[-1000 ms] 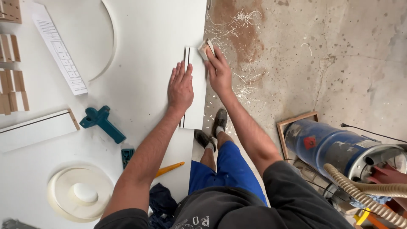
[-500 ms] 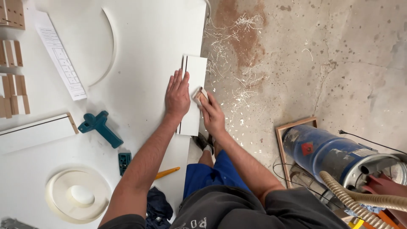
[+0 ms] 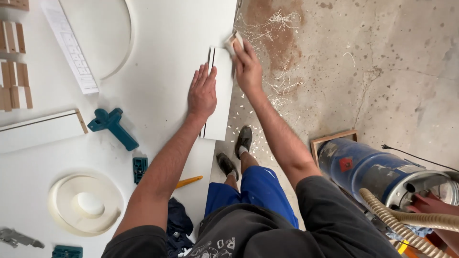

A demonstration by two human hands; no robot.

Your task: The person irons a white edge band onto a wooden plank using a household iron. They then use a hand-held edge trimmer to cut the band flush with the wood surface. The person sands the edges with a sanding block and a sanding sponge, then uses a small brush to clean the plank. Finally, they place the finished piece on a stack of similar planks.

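now, left hand [image 3: 202, 93] spread flat on white panel [image 3: 221, 102], right hand [image 3: 246, 67] pinching sanding block [image 3: 234, 42] at its far corner

A long, narrow white printed sheet [image 3: 71, 45] lies on the white worktable [image 3: 158, 57] at the far left, slanting from the far edge toward the near right; it is covered with fine grey rows of print too small to make out. On the right, near the floor, a blue drum-shaped vacuum cleaner [image 3: 377, 172] lies on its side and bears a small red diamond-shaped label [image 3: 345, 164] on its left end. No packages or screens show.
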